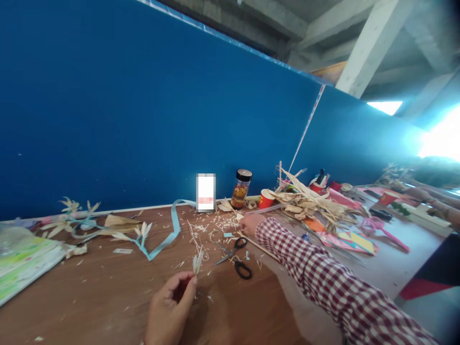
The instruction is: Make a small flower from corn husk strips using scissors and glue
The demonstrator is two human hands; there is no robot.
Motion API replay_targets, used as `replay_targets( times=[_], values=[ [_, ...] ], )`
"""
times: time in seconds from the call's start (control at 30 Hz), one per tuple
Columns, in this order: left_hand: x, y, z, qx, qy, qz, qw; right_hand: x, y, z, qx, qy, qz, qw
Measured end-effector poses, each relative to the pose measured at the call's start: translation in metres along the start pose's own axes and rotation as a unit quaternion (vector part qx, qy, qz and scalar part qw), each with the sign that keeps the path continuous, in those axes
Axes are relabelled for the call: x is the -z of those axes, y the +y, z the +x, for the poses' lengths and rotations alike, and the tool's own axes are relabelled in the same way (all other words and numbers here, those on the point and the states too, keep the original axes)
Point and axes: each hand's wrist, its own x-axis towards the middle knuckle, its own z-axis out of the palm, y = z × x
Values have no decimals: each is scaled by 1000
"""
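Left hand (171, 306) pinches a small husk flower (197, 262); right hand (250, 224) closes on a thin stick (259, 245) beside the scissors (235, 258)

So on my desk (108, 292) the scissors (235, 258) sit mid-way, with the jar (241, 189) and cup (266, 198) behind them by the wall. Husk pile (309, 203) is off right, ribbon (168, 235) left.

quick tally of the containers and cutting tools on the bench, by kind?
Red paper cups: 3
Glass jar with black lid: 1
Black-handled scissors: 1
Pink-handled scissors: 1
Total: 6
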Motion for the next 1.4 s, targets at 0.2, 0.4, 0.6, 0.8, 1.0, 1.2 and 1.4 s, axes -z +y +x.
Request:
replay_targets(
  times=[0.2,0.4,0.6,0.8,1.0,1.2,1.4],
  values=[
    [1,-1,-1,2,-2,4,1000,-4,1,0,4,18,15,1000],
    [1,1,-1,0,2,-4,1000,4,16,0,5,26,27,999],
    [1,1,-1,-12,0,2,1000,-1,5,-3,24,9,24,999],
    [0,-1,-1,-13,4,-4,1000,-4,2,-1,33,50,68,996],
    [-1,2,-2,-7,-9,-13,1000,-3,12,3,36,119,198,972],
    [-1,0,-1,9,-10,-39,999,-10,9,6,52,131,336,931],
    [-1,3,0,25,-13,-64,998,-12,11,4,34,127,435,891]
  ],
)
